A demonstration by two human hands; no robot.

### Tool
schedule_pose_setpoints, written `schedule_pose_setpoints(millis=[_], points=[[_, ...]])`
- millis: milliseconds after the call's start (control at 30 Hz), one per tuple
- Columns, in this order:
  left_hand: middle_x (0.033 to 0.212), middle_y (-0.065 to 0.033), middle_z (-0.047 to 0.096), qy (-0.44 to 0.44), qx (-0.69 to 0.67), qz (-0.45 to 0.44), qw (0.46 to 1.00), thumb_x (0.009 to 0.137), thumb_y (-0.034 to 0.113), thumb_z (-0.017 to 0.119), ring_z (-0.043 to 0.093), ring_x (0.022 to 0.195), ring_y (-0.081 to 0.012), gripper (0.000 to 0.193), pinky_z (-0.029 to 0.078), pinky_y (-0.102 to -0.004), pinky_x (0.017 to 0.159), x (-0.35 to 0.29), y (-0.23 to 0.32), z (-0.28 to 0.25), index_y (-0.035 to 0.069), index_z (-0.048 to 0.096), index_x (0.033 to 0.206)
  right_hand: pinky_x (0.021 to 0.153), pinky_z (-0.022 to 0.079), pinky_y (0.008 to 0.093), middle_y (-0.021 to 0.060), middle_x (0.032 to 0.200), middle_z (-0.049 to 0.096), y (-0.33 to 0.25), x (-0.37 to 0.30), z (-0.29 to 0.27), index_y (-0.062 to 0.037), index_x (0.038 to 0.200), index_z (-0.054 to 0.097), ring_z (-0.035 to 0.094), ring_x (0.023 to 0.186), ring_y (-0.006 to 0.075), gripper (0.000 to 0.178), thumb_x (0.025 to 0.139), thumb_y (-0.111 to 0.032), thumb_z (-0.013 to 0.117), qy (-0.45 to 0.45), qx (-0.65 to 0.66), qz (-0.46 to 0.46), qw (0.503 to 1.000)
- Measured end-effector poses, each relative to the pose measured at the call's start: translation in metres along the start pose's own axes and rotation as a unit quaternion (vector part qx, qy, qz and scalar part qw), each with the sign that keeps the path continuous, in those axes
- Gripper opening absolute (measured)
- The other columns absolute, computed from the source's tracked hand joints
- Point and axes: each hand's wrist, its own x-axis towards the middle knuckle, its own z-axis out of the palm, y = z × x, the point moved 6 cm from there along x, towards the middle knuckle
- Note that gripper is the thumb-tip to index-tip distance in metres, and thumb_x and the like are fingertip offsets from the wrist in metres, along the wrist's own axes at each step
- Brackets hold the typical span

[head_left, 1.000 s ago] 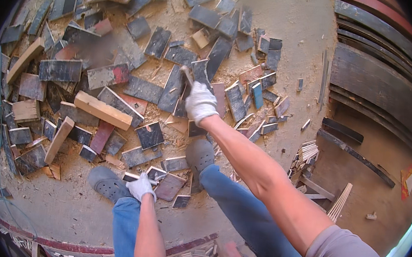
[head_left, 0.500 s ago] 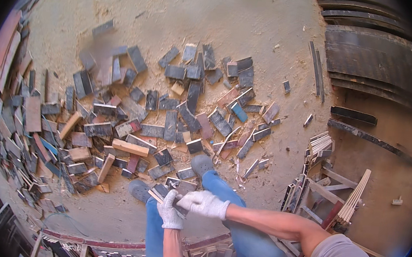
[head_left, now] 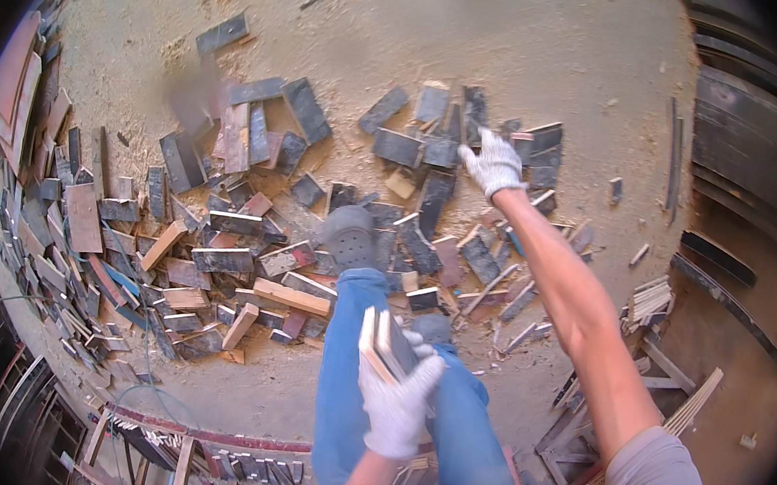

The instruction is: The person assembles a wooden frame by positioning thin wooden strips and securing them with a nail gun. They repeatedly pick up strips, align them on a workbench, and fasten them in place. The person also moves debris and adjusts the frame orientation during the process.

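Note:
My left hand, in a pale knitted glove, is closed round a few short plywood offcuts, dark-faced with light edges, above my knees. My right arm stretches far ahead to the right. At its end my gloved right hand has its fingers apart, nothing seen in them, over the far right part of the pile. Dark plywood blocks lie beside its fingers, and more to its right; whether it touches any I cannot tell.
Scattered offcuts cover the floor ahead and to the left. My shoe stands among them. Stacked dark boards are at the far right, with a bundle of thin strips nearer. Wooden frames stand along the near left.
My right hand has left my left hand and reached forward over the pile. My left hand has shifted right, still holding offcuts. One foot has stepped forward, and the view has shifted.

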Motion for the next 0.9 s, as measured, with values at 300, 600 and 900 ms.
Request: schedule_pose_setpoints(millis=[300,600,900], points=[[0.117,-0.0092,0.057,0.12,-0.003,-0.082,0.989,0.082,-0.007,0.077,0.063,0.104,-0.0167,0.072,0.055,-0.0338,0.093,0.052,0.053,-0.008,0.003,0.04,0.143,0.112,0.042,0.05,0.0329,0.14,0.054,-0.259,0.094,0.127,0.0107,0.151,0.033,0.051,0.132,0.0465,0.108,0.08,-0.057,0.077,0.023,-0.008,-0.047,0.999],[0.112,-0.0067,0.059,0.166,-0.035,-0.08,0.982,0.084,-0.001,0.076,0.062,0.099,-0.0143,0.065,0.056,-0.0316,0.088,0.06,0.058,-0.017,0.003,0.045,0.142,0.095,0.057,0.0459,0.0274,0.103,0.072,-0.162,0.009,0.107,0.0017,0.104,0.073,0.071,0.104,0.0382,0.05,0.07,-0.034,0.078,-0.177,-0.01,-0.017,0.984],[0.111,-0.0067,0.061,0.146,-0.028,-0.086,0.985,0.083,-0.002,0.078,0.064,0.096,-0.0143,0.064,0.057,-0.0304,0.082,0.062,0.036,-0.015,0.005,0.048,0.139,0.104,0.05,0.0428,0.0264,0.124,0.064,-0.145,0.003,0.068,-0.0018,0.128,0.058,0.062,0.12,0.04,0.065,0.07,-0.025,0.074,-0.163,0.056,-0.047,0.984]])
